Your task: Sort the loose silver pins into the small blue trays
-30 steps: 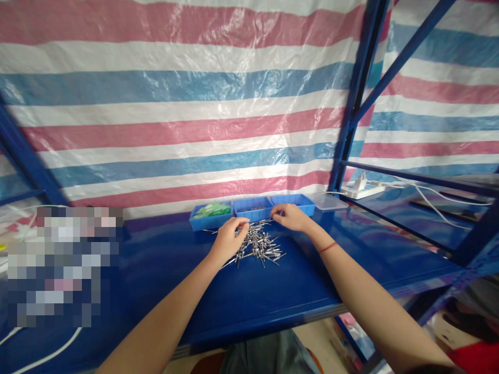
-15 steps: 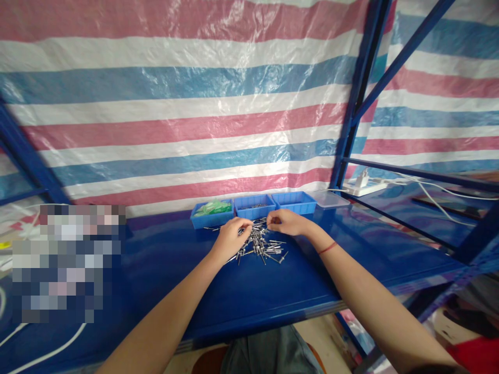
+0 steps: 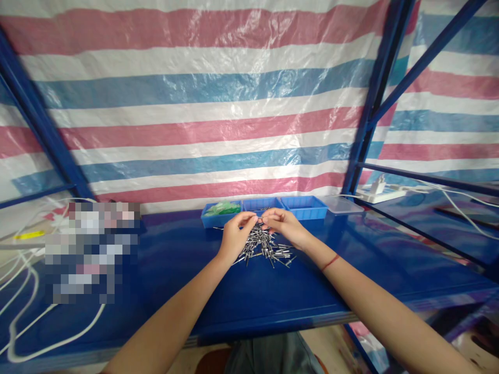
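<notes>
The hands have been brought together since the earlier frame, the right having been moved toward nine o'clock. Nearest, the loose metal pins (image 3: 265,246) are heaped on the blue table (image 3: 273,298), their long axes pointing many ways. Above the heap's twelve o'clock side, a thin metal pin (image 3: 260,218) is pinched by the fingertips of the left hand (image 3: 235,236) and right hand (image 3: 288,228), its axis roughly nine-to-three. Beyond, three blue trays (image 3: 306,213) are lined up.
</notes>
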Action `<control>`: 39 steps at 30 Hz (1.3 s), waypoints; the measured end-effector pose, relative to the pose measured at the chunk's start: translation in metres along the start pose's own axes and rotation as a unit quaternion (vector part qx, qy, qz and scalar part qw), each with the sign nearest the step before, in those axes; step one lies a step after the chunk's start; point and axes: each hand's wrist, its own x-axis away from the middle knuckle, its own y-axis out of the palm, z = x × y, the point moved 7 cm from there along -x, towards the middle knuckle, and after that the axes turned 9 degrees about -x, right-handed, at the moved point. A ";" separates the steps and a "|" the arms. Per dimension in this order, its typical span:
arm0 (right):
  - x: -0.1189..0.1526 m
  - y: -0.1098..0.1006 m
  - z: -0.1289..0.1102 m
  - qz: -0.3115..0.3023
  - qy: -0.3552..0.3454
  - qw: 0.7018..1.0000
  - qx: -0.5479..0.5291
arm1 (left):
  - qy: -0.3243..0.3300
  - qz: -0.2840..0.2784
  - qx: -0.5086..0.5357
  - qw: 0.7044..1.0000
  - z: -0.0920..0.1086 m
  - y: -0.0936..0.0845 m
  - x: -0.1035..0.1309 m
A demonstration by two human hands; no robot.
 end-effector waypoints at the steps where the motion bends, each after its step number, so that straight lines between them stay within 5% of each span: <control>1: 0.001 0.001 0.001 -0.004 0.004 1.000 -0.008 | 0.000 0.002 0.008 1.000 0.000 0.000 0.000; 11: 0.002 0.014 -0.004 -0.032 -0.043 0.997 0.061 | 0.017 0.007 0.023 1.000 0.006 -0.001 0.003; 15: 0.001 0.006 -0.012 0.008 -0.115 0.987 0.110 | 0.021 0.009 0.000 1.000 0.005 -0.001 0.003; 20: 0.016 0.015 -0.036 0.046 -0.270 0.914 0.299 | 0.013 -0.019 -0.015 1.000 -0.001 0.003 0.001; 24: 0.019 0.024 -0.044 0.026 -0.297 0.866 0.401 | -0.013 -0.065 -0.009 0.998 -0.010 0.011 0.001; 28: 0.009 -0.019 -0.055 0.162 -0.285 0.829 0.453 | -0.047 -0.053 -0.017 0.997 -0.019 0.012 0.003; 31: 0.003 -0.066 -0.060 0.296 -0.240 0.763 0.522 | -0.049 -0.068 -0.038 0.996 -0.018 0.014 0.004; 33: -0.002 -0.084 -0.058 0.314 -0.182 0.721 0.590 | -0.038 -0.078 -0.054 0.995 -0.015 0.015 0.005; 36: -0.006 -0.088 -0.053 0.288 -0.145 0.700 0.637 | -0.015 -0.088 -0.070 0.994 -0.011 0.015 0.005; 39: -0.014 -0.066 -0.033 0.132 -0.120 0.767 0.616 | -0.006 -0.096 -0.080 0.992 -0.011 0.016 0.005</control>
